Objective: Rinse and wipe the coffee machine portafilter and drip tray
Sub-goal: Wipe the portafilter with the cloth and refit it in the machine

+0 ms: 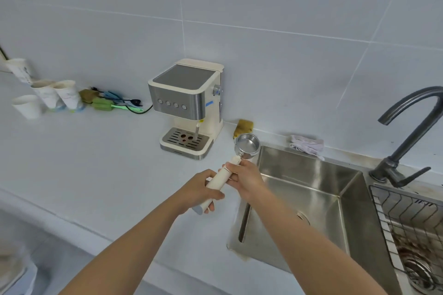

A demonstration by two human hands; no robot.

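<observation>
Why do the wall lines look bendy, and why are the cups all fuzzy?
Head view: the wide-angle lens bends the tile lines near the edges; the paper cups sit at the blurry left edge; the portafilter in the middle looks sharper; the sink shows soft glare.

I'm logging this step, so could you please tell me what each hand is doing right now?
Left hand: grips the lower end of the portafilter handle.
Right hand: grips the same handle nearer the basket.
</observation>
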